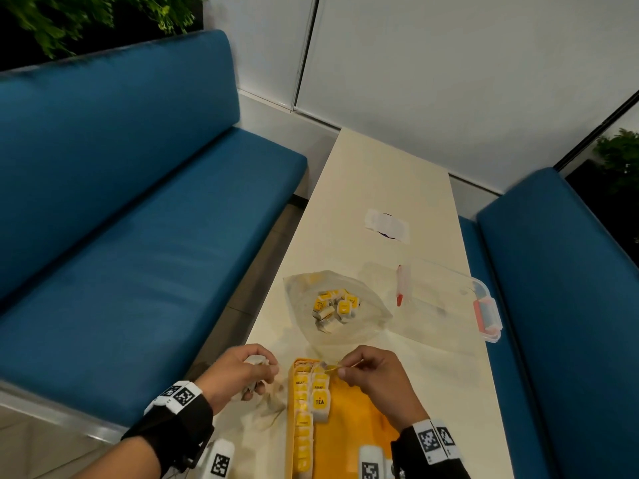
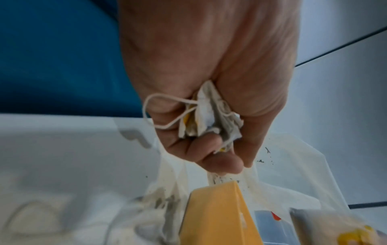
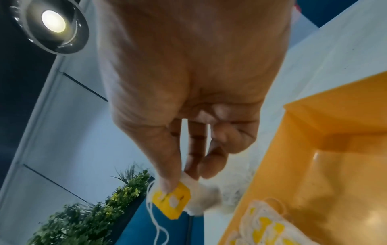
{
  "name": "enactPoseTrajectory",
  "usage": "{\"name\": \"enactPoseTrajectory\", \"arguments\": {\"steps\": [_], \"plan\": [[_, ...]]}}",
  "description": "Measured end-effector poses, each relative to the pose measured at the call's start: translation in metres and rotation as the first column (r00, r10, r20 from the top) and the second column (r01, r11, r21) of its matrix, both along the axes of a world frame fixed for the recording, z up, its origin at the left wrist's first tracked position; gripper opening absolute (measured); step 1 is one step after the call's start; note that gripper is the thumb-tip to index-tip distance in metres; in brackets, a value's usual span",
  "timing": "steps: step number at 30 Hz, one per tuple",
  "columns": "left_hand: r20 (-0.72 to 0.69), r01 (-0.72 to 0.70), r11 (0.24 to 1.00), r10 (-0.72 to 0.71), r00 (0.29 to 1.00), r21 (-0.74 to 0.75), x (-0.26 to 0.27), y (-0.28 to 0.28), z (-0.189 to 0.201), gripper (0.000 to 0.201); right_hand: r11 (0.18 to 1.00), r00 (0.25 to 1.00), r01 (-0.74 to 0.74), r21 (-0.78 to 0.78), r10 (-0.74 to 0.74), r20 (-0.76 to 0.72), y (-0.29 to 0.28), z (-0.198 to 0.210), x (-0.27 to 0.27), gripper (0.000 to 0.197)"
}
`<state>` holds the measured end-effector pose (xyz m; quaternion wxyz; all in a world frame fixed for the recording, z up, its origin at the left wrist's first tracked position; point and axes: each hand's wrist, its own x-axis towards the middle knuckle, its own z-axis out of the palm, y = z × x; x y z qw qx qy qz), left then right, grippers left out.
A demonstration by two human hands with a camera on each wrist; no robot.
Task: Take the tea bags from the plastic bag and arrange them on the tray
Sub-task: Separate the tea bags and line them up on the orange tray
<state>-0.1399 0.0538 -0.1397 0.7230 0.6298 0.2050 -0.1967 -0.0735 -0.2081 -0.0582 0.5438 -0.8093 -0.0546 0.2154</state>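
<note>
Left hand: my left hand point(image 2: 201, 92) is clenched around a crumpled bunch of tea bags point(image 2: 209, 119), soft white paper with loose strings; it hovers just beside the left long side of the tray, over the near left part of the desk point(image 1: 387, 181).

Right hand: my right hand point(image 1: 371, 369) pinches one tea bag by its small yellow tag point(image 3: 172, 200) between thumb and fingers; the white pouch and thin string hang under it, at the far end of the tray.

Tray: the tray point(image 1: 363, 402) is yellow, smooth plastic, a rectangle with low walls. Its long axis runs from my body toward the far end of the desk.

Tea bags on tray: a row of flat bags point(image 1: 306, 430) with yellow labels lies along the left wall, and a second row begins beside it at the far end; the right part of the floor is bare.

Key relation: I judge the open place for the pinched bag is just under and toward me from my right hand, so this hand is nearer.

Plastic bag: the plastic bag point(image 1: 366, 312) is clear and crinkled, lying open just beyond the tray, with more folded tea bags in its middle.

Other: a clear box point(image 1: 460, 299) with red clips stands near the right edge of the desk.
</note>
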Motion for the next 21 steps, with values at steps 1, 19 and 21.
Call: {"name": "enactPoseTrajectory", "arguments": {"steps": [1,19,21], "plan": [[0.002,-0.001,1.000,0.001,1.000,0.021,-0.001,0.001,-0.001,0.007,1.000,1.000,0.002,0.000,-0.002,-0.016,-0.003,-0.003,-0.001,0.006],[-0.091,0.427,0.599,-0.507,0.857,0.677,-0.004,-0.008,-0.022,0.014,0.982,0.958,-0.076,-0.175,0.023,-0.285,-0.016,-0.060,-0.024,0.012],[-0.084,0.413,0.596,-0.499,0.862,0.688,-0.003,-0.009,-0.025,0.014,0.971,0.951,-0.112,-0.211,0.043,-0.308,-0.015,-0.063,-0.026,0.011]]}}
